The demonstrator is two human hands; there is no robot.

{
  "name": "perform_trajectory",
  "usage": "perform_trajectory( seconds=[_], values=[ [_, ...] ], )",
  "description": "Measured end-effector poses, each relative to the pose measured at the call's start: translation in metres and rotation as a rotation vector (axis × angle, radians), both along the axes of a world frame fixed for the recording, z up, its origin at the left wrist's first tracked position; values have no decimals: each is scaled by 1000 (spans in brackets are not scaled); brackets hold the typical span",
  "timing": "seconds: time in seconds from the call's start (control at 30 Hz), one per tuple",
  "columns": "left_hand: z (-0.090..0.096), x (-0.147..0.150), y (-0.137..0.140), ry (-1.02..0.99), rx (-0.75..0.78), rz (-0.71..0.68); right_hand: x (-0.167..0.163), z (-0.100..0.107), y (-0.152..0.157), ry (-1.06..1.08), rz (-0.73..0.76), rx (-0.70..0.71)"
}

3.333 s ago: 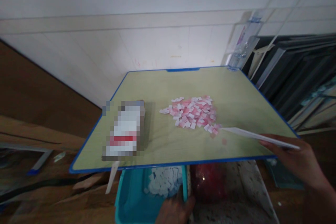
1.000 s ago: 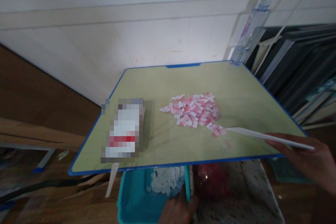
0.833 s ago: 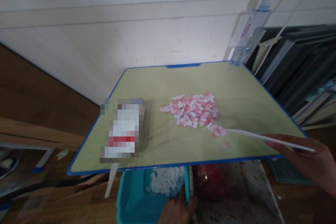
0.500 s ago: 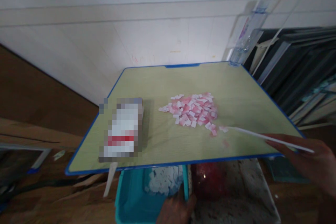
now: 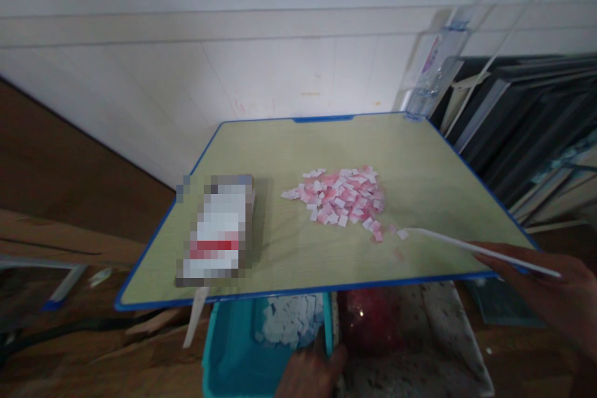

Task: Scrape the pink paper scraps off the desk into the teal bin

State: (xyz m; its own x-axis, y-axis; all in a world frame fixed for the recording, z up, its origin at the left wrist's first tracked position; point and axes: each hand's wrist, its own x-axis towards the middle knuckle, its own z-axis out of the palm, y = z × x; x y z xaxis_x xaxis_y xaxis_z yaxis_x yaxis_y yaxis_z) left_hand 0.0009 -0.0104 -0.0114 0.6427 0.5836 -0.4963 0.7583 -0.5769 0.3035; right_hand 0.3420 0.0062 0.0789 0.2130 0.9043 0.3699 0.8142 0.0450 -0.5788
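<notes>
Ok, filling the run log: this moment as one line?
right hand: holds white card, tip at pink-white paper pile | left hand: at teal bin rim | table: pixelated box

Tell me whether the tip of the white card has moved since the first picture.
Yes. The white card in the right hand has pulled back rightward: its tip earlier touched the pile of pink and white pieces, now a gap shows.

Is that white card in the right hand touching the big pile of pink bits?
Apart. The head view shows bare table between the white card's tip and the pile; only stray bits lie beside it.
</notes>
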Motion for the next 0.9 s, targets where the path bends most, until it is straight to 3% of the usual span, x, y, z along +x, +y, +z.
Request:
perform_trajectory(
  seconds=[0.1,0.3,0.43,0.63,0.77,0.9],
  values=[
    [0,-1,-1,-35,11,14,2,-2,0,-68,48,5],
    [-2,-1,-1,-40,-5,31,-1,3,-7,-61,-1,45],
    [-3,-1,0,-45,-13,23,-5,7,-8,-47,77,17],
    [-1,-1,-2,-24,-17,34,-7,0,-9,52,-90,16],
    [2,0,-1,-10,-21,39,-6,-2,-11,43,91,-35],
    [4,1,0,-1,-26,30,-1,-5,-12,74,142,-68]
  ],
)
